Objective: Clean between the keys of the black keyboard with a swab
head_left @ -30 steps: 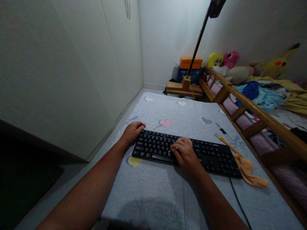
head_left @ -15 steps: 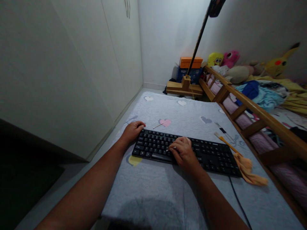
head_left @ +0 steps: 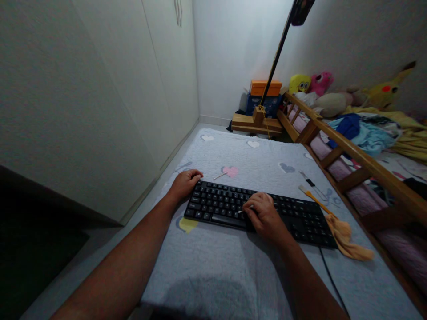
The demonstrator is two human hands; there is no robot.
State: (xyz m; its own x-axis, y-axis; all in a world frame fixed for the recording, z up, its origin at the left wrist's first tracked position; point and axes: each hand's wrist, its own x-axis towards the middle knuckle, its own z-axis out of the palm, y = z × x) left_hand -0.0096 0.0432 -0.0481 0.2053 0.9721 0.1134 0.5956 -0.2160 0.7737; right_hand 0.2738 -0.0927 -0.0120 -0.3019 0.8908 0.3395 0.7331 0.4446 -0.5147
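Observation:
A black keyboard [head_left: 216, 202] lies across the cloth-covered table [head_left: 207, 253]. My left hand [head_left: 186, 183] holds the keyboard's upper left corner, fingers together along the edge. My right hand [head_left: 262, 211] is over the middle of the keyboard, fingers pinched on a cotton swab [head_left: 241, 211] whose white tip points left at the keys near the space bar. Another cotton swab [head_left: 220, 175] lies on the cloth behind the keyboard, by a pink heart print.
Right of the keyboard are a brush [head_left: 316, 198], an orange cloth [head_left: 345, 238] and a thin tool with a black grip [head_left: 310, 182]. A wooden bed rail [head_left: 350, 153] borders the right side, a white cabinet [head_left: 133, 89] the left. Behind stands a pole on a wooden base [head_left: 243, 121].
My right hand has moved a little to the right along the keyboard with the swab in it. My left hand has stayed at the corner.

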